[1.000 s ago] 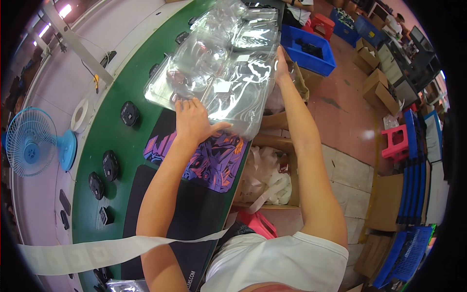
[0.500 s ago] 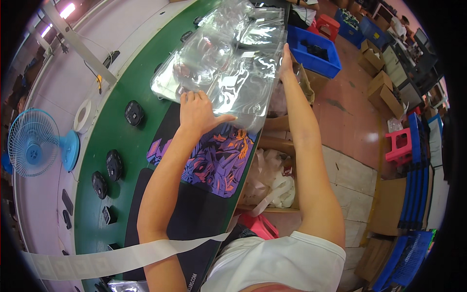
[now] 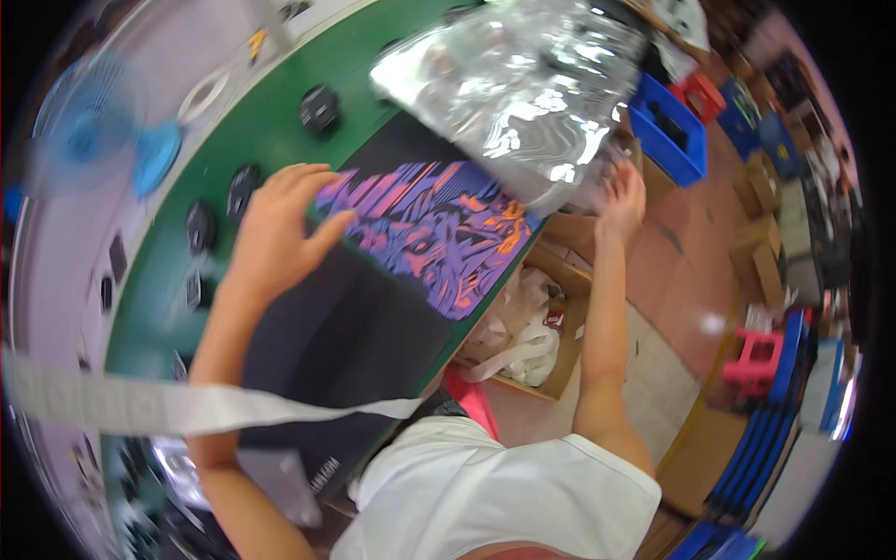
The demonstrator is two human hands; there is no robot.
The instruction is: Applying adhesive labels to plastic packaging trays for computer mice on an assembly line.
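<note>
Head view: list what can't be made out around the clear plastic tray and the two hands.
- Clear plastic tray: top edge cut off by the picture's rim; glare and blur hide its pockets.
- Right hand: fingertips hidden behind the tray, so its grip is unclear.
- Left hand: motion-blurred over the black mat; contact uncertain.
- Small black parts on the green table: too blurred to identify.

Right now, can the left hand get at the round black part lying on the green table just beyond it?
Probably yes. The left hand rests empty on the dark printed mat, and the round black part lies uncovered on the green table ahead, with nothing between.
</note>
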